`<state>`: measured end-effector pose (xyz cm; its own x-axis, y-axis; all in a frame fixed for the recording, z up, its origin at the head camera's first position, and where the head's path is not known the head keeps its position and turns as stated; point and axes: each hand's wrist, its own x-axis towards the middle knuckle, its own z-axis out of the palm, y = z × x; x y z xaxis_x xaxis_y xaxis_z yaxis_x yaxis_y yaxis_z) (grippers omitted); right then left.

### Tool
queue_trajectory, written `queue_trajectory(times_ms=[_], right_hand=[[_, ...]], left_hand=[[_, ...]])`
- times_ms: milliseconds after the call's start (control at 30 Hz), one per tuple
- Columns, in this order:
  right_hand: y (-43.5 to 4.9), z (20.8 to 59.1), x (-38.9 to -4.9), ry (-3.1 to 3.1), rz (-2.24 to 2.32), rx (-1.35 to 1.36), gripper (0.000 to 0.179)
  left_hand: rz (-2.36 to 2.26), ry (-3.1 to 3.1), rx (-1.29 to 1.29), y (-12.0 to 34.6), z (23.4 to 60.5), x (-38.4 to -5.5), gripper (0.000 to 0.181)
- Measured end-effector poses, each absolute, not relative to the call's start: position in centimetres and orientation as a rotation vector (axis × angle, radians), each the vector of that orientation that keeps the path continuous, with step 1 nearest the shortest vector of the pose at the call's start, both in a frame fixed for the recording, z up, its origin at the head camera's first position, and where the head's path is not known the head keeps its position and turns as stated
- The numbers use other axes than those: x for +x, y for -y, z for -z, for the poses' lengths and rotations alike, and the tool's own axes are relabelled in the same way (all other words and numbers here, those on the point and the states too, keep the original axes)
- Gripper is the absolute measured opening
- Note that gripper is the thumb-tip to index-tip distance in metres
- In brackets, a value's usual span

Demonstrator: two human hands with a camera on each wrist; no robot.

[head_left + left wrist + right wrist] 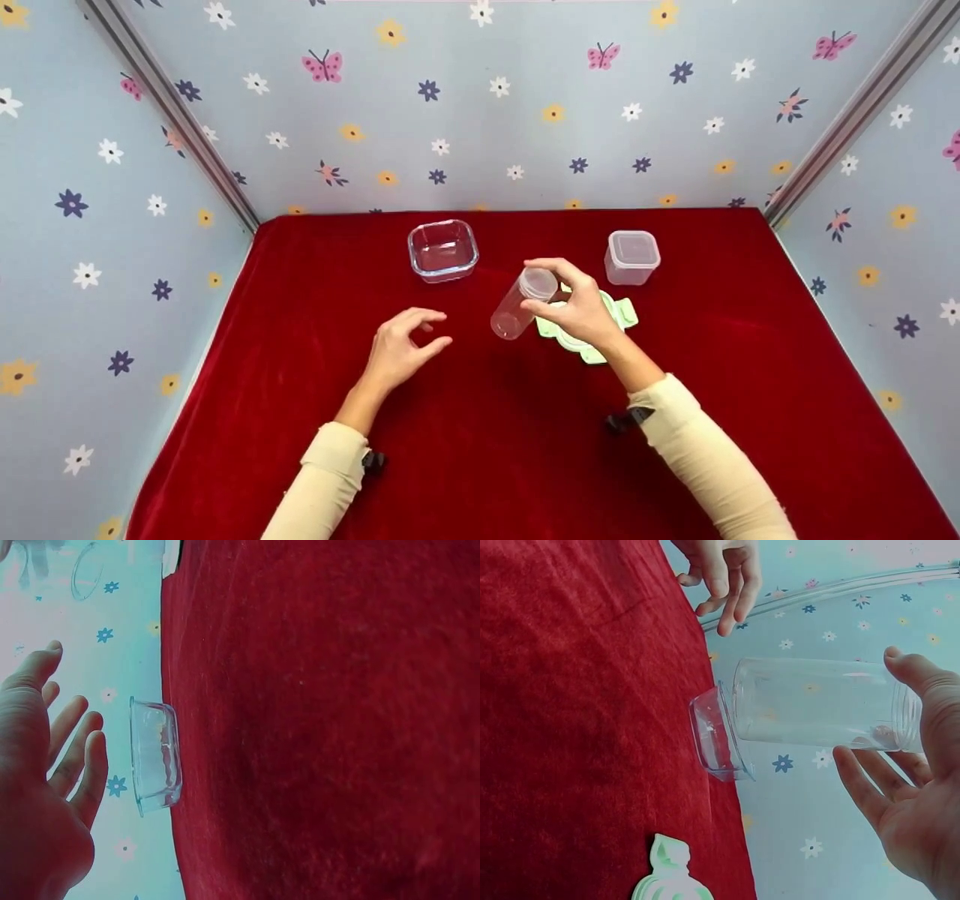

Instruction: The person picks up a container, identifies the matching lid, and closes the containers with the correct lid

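Observation:
My right hand [581, 307] grips a clear plastic jar [817, 701] near its lidded end, thumb on one side and fingers on the other. In the head view the tall jar [517, 311] tilts, its base toward the lower left, and the right wrist view shows it held above the cloth. My left hand [397, 349] is off to the jar's left, holding nothing, with fingers spread and slightly bent. Behind the hands stands a square glass container [442, 251] without a lid. A pale green clip lid [626, 311] lies partly hidden beneath my right hand.
At the back right a small frosted plastic box [632, 259] stands with its lid on. Red cloth [465, 450] covers the table. Patterned panels [495, 112] rise at the back and both sides, joined by metal corner posts [855, 112].

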<state>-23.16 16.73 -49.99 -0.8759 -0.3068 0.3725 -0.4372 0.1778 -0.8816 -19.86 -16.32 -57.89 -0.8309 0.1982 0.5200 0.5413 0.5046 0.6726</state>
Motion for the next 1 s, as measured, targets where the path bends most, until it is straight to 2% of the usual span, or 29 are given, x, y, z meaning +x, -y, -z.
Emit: queue_trajectory(times_ms=[267, 667, 1000], right_hand=[[-16.7, 49.8, -23.0, 2.291, -1.864, 0.708, 0.063], [-16.5, 49.9, -23.0, 2.266, -1.878, 0.688, 0.061], [-16.3, 49.9, -22.9, 2.262, -1.880, 0.680, 0.059]], left_hand=[[1.307, 2.417, -0.611, 15.0, 57.4, -20.1, 0.038], [1.603, 2.415, -0.681, 12.3, 56.5, -20.8, 0.064], [1.749, 2.359, -0.737, 9.8, 56.2, -21.2, 0.072]])
